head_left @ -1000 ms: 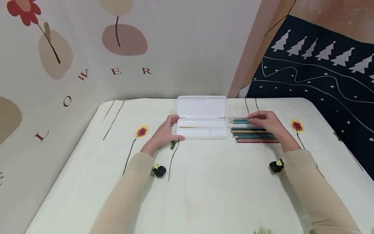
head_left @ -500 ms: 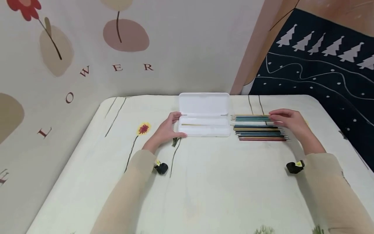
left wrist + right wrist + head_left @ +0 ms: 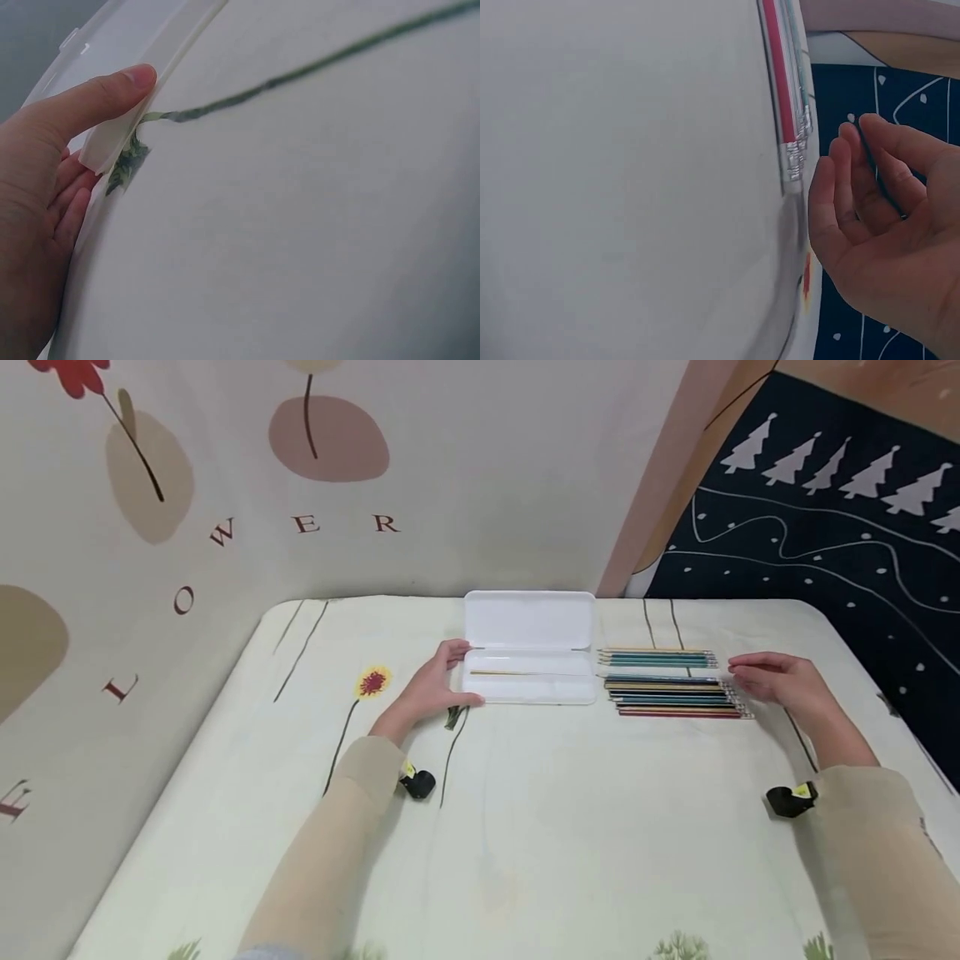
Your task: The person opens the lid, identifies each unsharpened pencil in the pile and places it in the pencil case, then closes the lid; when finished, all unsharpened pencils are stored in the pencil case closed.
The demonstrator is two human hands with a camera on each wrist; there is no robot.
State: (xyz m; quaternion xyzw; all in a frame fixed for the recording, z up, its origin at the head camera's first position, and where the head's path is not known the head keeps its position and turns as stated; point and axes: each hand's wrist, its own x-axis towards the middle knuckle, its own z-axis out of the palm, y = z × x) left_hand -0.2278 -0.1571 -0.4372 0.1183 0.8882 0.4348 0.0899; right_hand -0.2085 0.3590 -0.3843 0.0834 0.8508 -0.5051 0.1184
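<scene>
A white hinged pencil case (image 3: 530, 620) lies with its lid raised at the back of the table; one thin yellowish pencil (image 3: 510, 673) lies inside. My left hand (image 3: 429, 687) holds the case's left end, the thumb on its front rim and the fingers around the left side. To the right of the case, several pencils (image 3: 678, 702) lie side by side in a row, with a smaller group of green and yellowish pencils (image 3: 657, 657) just behind. My right hand (image 3: 787, 685) hovers beyond their right ends, fingers loosely bent and holding nothing. A red pencil (image 3: 778, 67) shows nearby in the right wrist view.
The table (image 3: 562, 827) has a pale cloth printed with flowers, including a yellow sunflower (image 3: 372, 682) left of the case. Behind stands a pale printed wall covering (image 3: 480, 485); a dark blue cloth with white trees (image 3: 825, 535) hangs at the right.
My right hand has moved right, off the small green group of pencils and past their ends. The left hand stays on the case. The view has shifted slightly.
</scene>
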